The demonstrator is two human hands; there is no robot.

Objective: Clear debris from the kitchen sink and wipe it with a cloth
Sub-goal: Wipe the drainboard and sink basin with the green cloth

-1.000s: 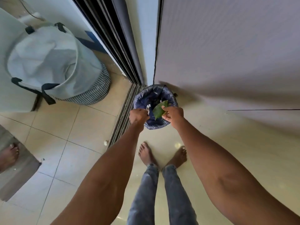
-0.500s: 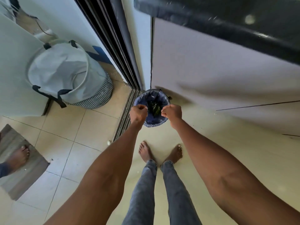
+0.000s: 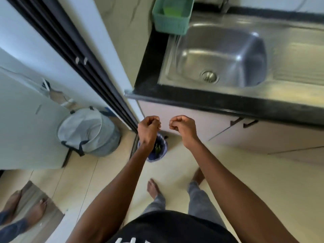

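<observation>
The steel sink (image 3: 175, 55) is set in a black counter at the upper right, its basin bare around the drain (image 3: 209, 76). On the floor below stands a small bin (image 3: 162, 151) with a dark blue liner and green leaf scraps (image 3: 157, 148) inside. My left hand (image 3: 149, 128) hovers above the bin with curled fingers that hold nothing. My right hand (image 3: 183, 127) is beside it in front of the cabinet, also curled and empty. No cloth is in view.
A green plastic basket (image 3: 171, 18) sits on the counter at the sink's far left corner. A grey laundry hamper (image 3: 87, 132) stands on the floor at left by the sliding door track (image 3: 73, 55). Another person's feet (image 3: 26, 206) are at lower left.
The green leaf left my right hand and now lies in the bin. Both hands rose away from the bin, and my view lifted to take in the sink.
</observation>
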